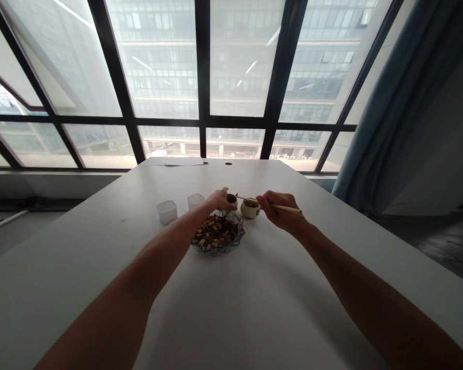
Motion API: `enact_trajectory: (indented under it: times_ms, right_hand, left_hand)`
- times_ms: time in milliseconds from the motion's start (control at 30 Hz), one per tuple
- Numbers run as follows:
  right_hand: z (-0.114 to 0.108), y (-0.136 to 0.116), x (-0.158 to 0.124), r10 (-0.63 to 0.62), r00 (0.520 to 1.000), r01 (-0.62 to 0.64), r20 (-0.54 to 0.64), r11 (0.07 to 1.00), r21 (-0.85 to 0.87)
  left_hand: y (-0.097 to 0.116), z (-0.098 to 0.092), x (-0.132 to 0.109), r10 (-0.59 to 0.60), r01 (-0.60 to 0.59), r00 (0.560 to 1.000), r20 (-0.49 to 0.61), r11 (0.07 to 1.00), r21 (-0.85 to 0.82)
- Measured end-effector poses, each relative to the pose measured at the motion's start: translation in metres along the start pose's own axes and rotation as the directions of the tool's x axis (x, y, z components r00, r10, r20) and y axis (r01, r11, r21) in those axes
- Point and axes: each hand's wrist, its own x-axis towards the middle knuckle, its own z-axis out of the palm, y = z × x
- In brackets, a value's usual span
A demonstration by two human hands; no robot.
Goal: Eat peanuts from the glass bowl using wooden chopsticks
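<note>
My left hand [219,199] is closed round a small dark-topped cup [231,198], held just above the far rim of a glass bowl [238,235] filled with mixed nuts and beans. My right hand [278,207] pinches a pair of wooden chopsticks [250,200], whose tips reach left to the small cup. A small cream-coloured cup [250,209] stands on the table right below the chopsticks, beside the bowl.
Two small translucent plastic cups [167,211] [195,201] stand left of the bowl on the white table [254,308]. Papers [177,161] lie at the table's far edge, by the large window. A blue curtain [401,103] hangs at the right.
</note>
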Motion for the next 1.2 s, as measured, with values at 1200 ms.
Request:
enact_trajectory:
  times_ms: [1200]
  right_hand:
    - [0.011, -0.029, 0.004, 0.306, 0.884, -0.447, 0.354, 0.778, 0.442]
  left_hand:
    - [-0.043, -0.055, -0.083, 0.209, -0.152, 0.939, -0.273, 0.964, 0.217]
